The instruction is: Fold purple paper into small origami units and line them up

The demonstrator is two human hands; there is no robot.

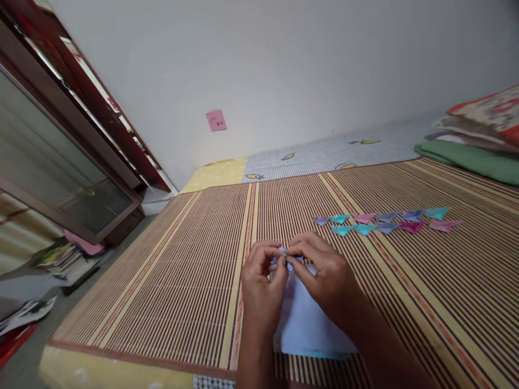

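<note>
My left hand (265,273) and my right hand (320,265) meet above a stack of paper sheets (310,321). Both pinch a small folded piece of lavender paper (283,251), mostly covered by the fingers. The stack has a pale lavender sheet on top and a turquoise edge showing below. Beyond my right hand, several small folded paper pieces lie in two rows, among them a turquoise one (343,230), a magenta one (412,226) and a pink one (445,225).
Under everything lies a striped bamboo mat (194,275) on a bed. Folded bedding (474,159) and a cushion (492,116) are piled at the far right. A pink note (216,120) is stuck on the wall. Books (62,259) stand low at the left, beyond the bed's edge.
</note>
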